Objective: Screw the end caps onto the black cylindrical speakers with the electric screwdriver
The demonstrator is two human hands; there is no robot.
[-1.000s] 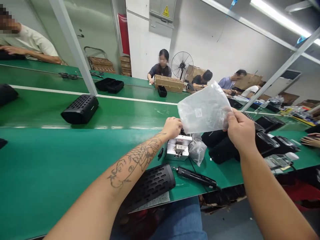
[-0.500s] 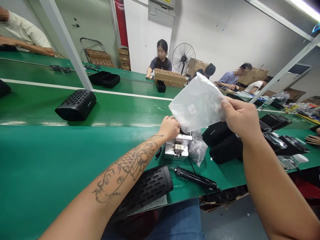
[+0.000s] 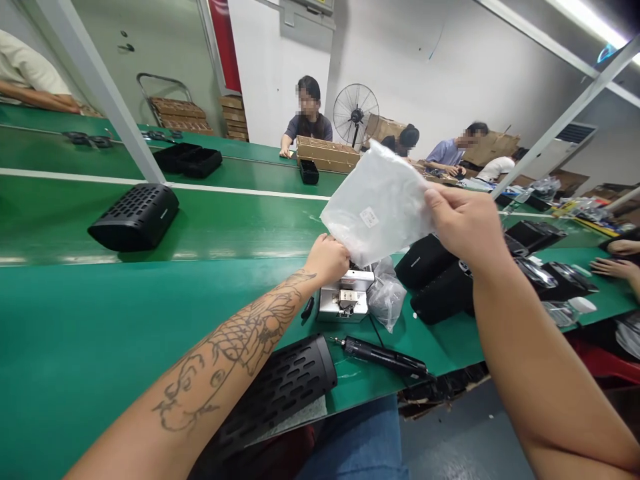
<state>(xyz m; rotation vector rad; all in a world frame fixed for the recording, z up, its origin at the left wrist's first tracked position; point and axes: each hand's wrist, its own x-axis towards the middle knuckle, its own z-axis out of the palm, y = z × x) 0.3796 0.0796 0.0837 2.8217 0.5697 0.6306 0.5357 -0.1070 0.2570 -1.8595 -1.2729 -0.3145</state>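
I hold a clear plastic bag [image 3: 377,207] with a small white label up in front of me. My left hand [image 3: 327,259] pinches its lower left corner, and my right hand [image 3: 465,223] grips its right edge, fingers closed. Directly under the bag sits a small silver metal device [image 3: 345,299] on the green table [image 3: 100,320], with a crumpled clear bag [image 3: 386,300] beside it. A black perforated speaker shell [image 3: 280,390] lies under my left forearm at the table's near edge.
A black electric screwdriver [image 3: 383,357] lies near the front edge. Black speaker housings [image 3: 435,280] are stacked to the right. Another perforated shell [image 3: 134,217] rests on the conveyor at left. Several people sit behind, with a fan [image 3: 354,113], a cardboard box [image 3: 326,153] and black trays [image 3: 187,160]. A co-worker's hands [image 3: 613,257] rest at far right.
Both hands and the bag have shifted slightly left and up in the view as my head turned right. The grip on the bag is the same.
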